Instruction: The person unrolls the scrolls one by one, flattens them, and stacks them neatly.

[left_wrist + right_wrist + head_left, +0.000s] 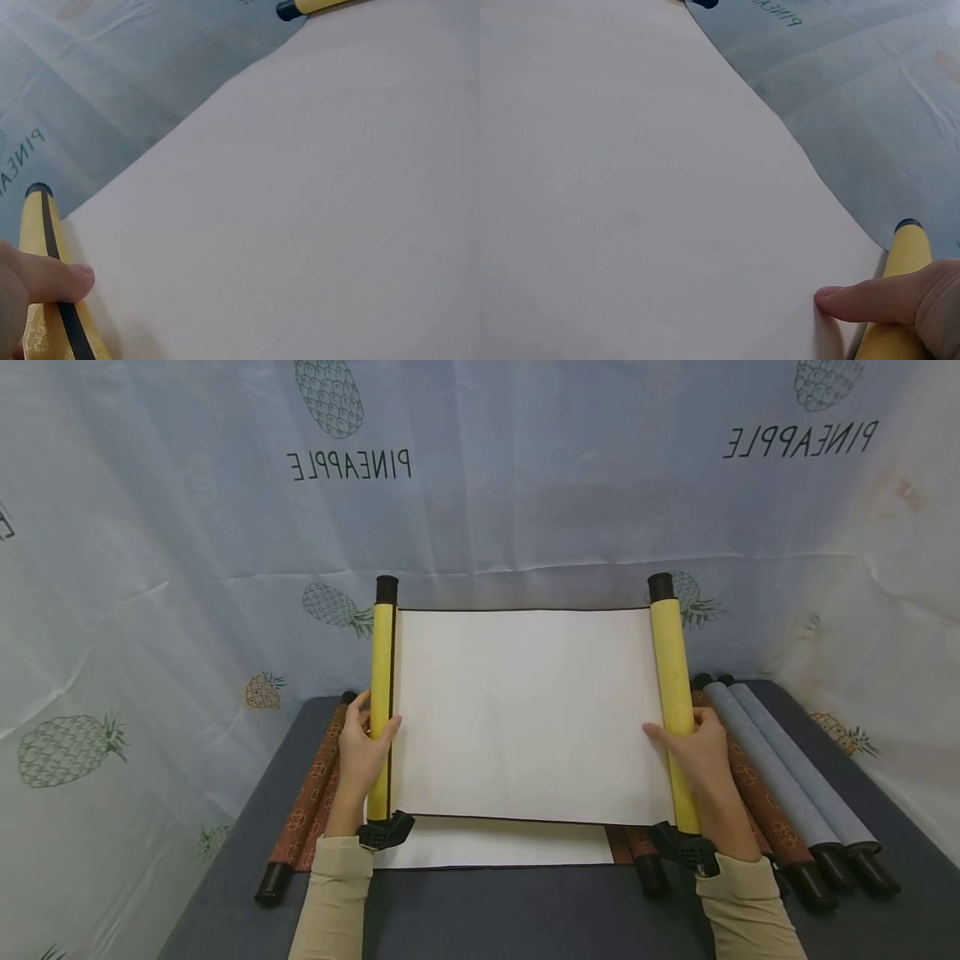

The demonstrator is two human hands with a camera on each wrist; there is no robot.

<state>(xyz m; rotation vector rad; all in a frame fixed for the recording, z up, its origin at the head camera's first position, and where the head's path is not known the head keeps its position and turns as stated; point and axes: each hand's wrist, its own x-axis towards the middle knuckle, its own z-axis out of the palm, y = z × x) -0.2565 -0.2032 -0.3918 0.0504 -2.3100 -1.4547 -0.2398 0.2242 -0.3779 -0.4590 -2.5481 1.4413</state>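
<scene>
Head view: one scroll [525, 718] is being held partly unrolled above the dark table [517, 918], its one white face being stretched between two yellow rollers [671, 668]. The left roller is being gripped by the left hand [363, 752], the right one by the right hand [697, 747], each thumb being laid across the front. One lower white sheet [495, 845] is being partly covered. On the left, two brown patterned rolls [311, 785] are being partly hidden; on the right, two grey rolls [768, 764] are being flanked by further brown ones, whose exact number cannot be told.
</scene>
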